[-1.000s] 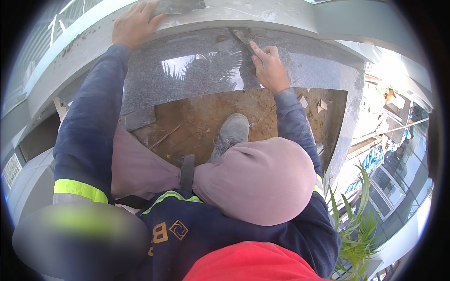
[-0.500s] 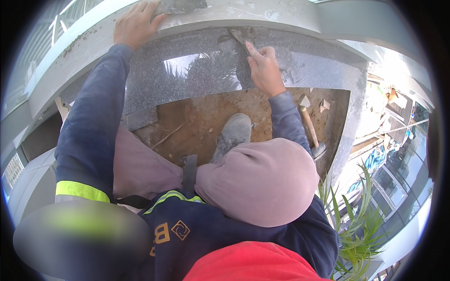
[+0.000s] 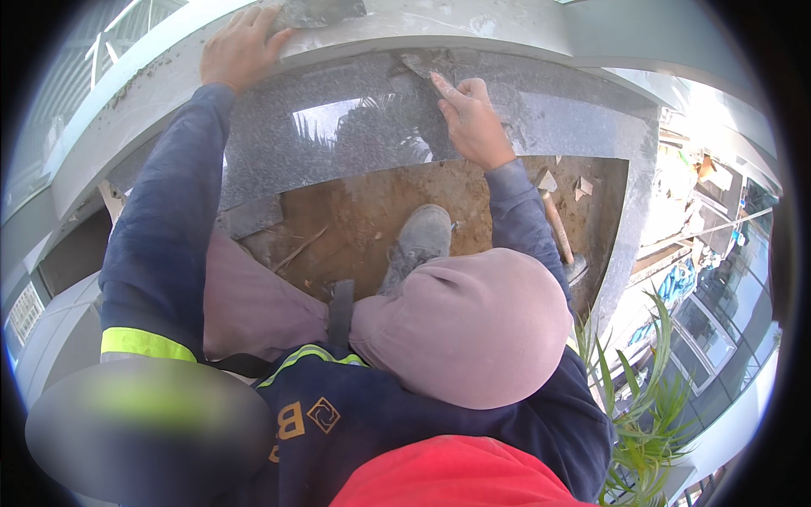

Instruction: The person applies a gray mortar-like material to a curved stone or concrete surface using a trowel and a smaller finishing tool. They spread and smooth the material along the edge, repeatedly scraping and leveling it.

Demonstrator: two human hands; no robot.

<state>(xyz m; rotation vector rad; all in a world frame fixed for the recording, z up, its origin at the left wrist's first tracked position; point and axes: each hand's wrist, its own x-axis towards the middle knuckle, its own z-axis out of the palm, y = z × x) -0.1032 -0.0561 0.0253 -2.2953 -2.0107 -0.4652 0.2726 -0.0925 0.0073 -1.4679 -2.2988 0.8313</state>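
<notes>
My left hand rests on the pale ledge at the top of the view, fingers apart, beside a flat grey metal blade. My right hand grips a putty knife, index finger stretched along it, its tip against the glossy speckled grey stone slab below the ledge. Most of the knife's grip is hidden by my fingers. Dark smears mark the slab around the blade.
My shoe stands on brown dirt with stone scraps. A wooden-handled mallet lies beside my right forearm. A green plant is at lower right; piled building materials lie beyond the slab's right edge.
My right hand and the putty knife have shifted left along the slab, uncovering the mallet beside my forearm since a second ago. My left hand has barely moved.
</notes>
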